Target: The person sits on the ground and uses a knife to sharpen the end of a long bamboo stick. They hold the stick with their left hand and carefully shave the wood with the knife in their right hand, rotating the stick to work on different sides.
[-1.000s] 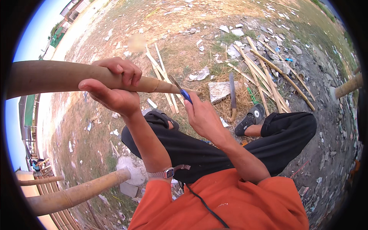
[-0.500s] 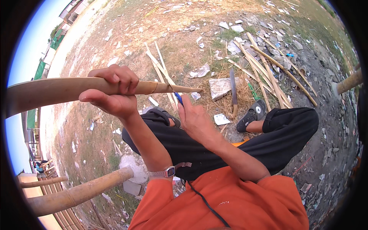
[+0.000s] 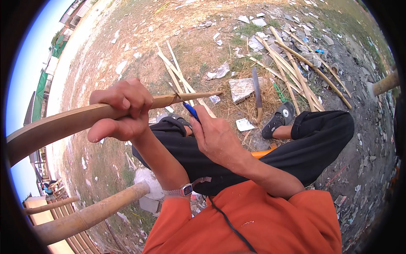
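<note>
One bamboo strip point(image 3: 76, 120) (left hand point(image 3: 136, 106) gripping) has dipped leftward

Crumpled white scrap point(image 3: 218, 71) near pale block point(image 3: 240, 90); bamboo post point(image 3: 93, 210) in whitish footing point(image 3: 154, 187); green sheeting point(image 3: 40, 96) left.

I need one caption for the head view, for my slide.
The left hand grips a long bamboo piece; the right hand holds a blue-handled knife against it.

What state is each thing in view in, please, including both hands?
Bamboo piece: held, tapering to one end
Blue-handled knife: in hand, blade bare
Left hand: gripping the bamboo piece
Right hand: closed on the blue-handled knife
Large knife: lying down, blade bare
Bamboo strips: lying loose
Watch: worn
Right sandal: worn
</note>
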`<state>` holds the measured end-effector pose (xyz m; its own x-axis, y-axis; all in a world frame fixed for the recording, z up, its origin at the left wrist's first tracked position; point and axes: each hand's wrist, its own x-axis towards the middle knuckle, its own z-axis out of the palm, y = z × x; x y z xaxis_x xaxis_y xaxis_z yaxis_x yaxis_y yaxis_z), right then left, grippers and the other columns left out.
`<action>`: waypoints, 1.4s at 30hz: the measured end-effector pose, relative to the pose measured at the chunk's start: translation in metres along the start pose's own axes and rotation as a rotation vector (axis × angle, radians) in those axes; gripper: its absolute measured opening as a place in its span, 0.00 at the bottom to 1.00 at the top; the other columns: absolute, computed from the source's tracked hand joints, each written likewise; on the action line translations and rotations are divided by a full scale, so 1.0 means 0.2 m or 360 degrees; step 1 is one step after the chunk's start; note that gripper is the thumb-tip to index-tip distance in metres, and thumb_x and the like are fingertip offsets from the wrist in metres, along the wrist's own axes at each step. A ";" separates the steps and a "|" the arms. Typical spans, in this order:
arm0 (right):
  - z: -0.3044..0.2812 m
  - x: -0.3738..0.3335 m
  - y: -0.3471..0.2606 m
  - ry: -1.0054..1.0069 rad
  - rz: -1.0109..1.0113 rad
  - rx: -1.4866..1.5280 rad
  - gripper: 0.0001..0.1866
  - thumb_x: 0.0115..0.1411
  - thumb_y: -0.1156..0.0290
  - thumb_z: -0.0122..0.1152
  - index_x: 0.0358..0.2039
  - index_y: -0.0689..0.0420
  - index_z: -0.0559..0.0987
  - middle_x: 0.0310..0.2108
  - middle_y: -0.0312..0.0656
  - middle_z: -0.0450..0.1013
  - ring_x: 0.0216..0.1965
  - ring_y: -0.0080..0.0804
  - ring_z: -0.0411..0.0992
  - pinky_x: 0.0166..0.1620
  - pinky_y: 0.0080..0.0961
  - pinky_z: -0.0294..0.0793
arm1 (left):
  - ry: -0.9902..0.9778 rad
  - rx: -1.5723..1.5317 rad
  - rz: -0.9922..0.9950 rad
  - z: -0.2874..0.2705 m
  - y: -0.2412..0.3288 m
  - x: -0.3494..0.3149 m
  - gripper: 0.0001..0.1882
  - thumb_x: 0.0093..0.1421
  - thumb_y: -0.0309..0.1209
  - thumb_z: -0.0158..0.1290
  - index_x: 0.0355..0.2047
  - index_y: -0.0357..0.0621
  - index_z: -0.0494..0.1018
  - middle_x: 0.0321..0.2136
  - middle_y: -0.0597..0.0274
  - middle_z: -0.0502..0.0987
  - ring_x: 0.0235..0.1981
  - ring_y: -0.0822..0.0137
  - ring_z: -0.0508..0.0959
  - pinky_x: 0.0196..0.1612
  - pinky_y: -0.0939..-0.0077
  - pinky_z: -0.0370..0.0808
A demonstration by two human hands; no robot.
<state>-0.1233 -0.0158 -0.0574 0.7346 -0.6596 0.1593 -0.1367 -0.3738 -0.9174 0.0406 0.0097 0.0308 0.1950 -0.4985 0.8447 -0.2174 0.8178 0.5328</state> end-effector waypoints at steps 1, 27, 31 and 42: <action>0.01 0.01 -0.03 0.0041 -0.0065 0.0084 0.09 0.62 0.69 0.46 0.38 0.62 0.63 0.16 0.58 0.67 0.20 0.61 0.67 0.24 0.51 0.63 | -0.0006 0.0056 0.0034 0.01 0.01 0.02 0.32 0.53 0.65 0.39 0.23 0.44 0.59 0.08 0.71 0.55 0.06 0.79 0.52 0.09 0.85 0.56; 0.03 0.04 0.12 -0.0085 0.0098 -0.0085 0.10 0.62 0.68 0.46 0.37 0.61 0.63 0.15 0.57 0.68 0.19 0.58 0.69 0.22 0.49 0.67 | 0.0083 0.0205 0.0136 -0.03 0.03 -0.02 0.26 0.61 0.57 0.35 0.24 0.46 0.57 0.07 0.71 0.54 0.05 0.77 0.54 0.09 0.86 0.51; 0.02 0.03 0.06 -0.0034 -0.0044 0.0120 0.10 0.62 0.67 0.47 0.37 0.61 0.63 0.14 0.57 0.68 0.19 0.58 0.69 0.21 0.49 0.67 | 0.0096 0.0226 0.0119 0.01 0.02 -0.01 0.25 0.61 0.56 0.36 0.24 0.45 0.57 0.08 0.71 0.54 0.06 0.78 0.52 0.08 0.86 0.52; 0.12 0.05 0.09 0.0078 -0.0100 0.0266 0.09 0.61 0.69 0.48 0.36 0.61 0.63 0.14 0.57 0.67 0.19 0.57 0.69 0.20 0.49 0.64 | 0.0121 0.0234 0.0119 -0.02 0.02 -0.02 0.24 0.61 0.54 0.38 0.24 0.45 0.58 0.08 0.73 0.52 0.06 0.80 0.51 0.08 0.87 0.56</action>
<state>-0.1028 -0.0145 -0.0808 0.7043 -0.6709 0.2320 0.0237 -0.3045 -0.9522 0.0423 0.0162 0.0297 0.2437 -0.4099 0.8790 -0.3704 0.7982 0.4750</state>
